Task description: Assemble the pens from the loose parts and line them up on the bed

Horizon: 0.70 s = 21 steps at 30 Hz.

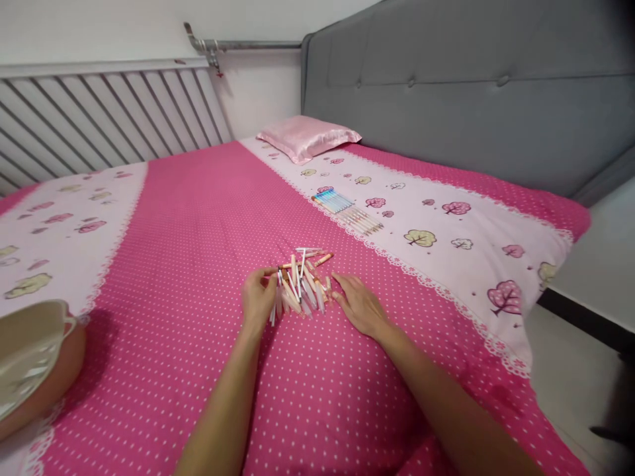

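Note:
A loose pile of slim pens point(300, 284), white, pinkish and orange-brown, lies jumbled on the pink dotted bedsheet point(198, 225). At its left edge is my left hand point(256, 299), thumb and forefinger apart and touching or very near the outer pens; its other fingers are partly hidden. My right hand point(361, 307) rests palm down on the right side, fingers spread, their tips beside the pile. Neither hand visibly grips a pen. Farther off, a neat row of pens point(347, 210) lies side by side, blue at the far end and beige-brown at the near end.
A beige-lined basin point(69, 357) with some whitish items inside stands at the left edge. A pink satin pillow point(307, 137) lies at the back, by the grey headboard point(446, 86). Behind the bed's left side is a white radiator point(109, 116). The bed's edge drops off at right.

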### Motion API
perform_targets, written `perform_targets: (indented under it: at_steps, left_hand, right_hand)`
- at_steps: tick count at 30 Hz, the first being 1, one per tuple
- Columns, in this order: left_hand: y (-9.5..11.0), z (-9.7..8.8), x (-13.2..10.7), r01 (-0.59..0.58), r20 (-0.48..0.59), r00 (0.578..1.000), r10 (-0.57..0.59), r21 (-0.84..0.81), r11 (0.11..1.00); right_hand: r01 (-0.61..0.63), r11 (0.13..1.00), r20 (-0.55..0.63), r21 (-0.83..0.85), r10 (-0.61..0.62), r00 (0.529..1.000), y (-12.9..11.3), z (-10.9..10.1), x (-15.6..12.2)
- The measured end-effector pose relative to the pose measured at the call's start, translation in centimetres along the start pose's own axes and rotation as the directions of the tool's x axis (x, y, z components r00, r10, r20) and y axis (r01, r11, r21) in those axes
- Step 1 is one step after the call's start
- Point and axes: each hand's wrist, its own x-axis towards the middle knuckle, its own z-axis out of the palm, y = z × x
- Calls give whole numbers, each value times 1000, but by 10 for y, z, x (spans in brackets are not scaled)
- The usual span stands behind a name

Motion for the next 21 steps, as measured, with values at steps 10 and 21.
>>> perform_targets:
  at_steps: [10,21]
  left_hand:
    - [28,-1,-15,-82,138,990,37,329,941]
    - [20,12,-13,-144,187,977,99,246,959]
  right_hand:
    - [-1,1000,-26,-25,1,1000,-1,2,1]
    - [-13,1000,-47,-17,12,999,-1,4,-1]
